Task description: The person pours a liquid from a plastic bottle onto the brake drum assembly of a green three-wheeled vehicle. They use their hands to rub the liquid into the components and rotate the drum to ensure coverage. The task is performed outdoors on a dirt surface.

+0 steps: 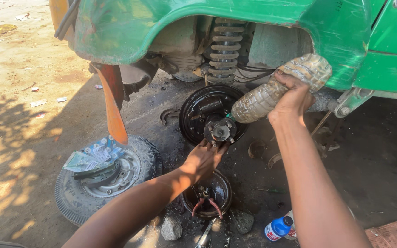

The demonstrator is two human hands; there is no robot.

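Under the green wheel arch, the right hand [292,98] grips a tilted plastic bottle [276,89] — its mouth at the hub [220,132] — while the left hand [203,158], fingers loosely curled, touches the hub's underside.

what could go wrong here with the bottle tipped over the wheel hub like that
1. The right hand tilts the grimy clear plastic bottle mouth-down at the round metal wheel hub; liquid could overshoot onto the black brake backing plate or the ground.
2. The left hand sits right under the hub, so runoff would likely wet its fingers.
3. The red-handled pliers in the dark metal drum below may catch drips.
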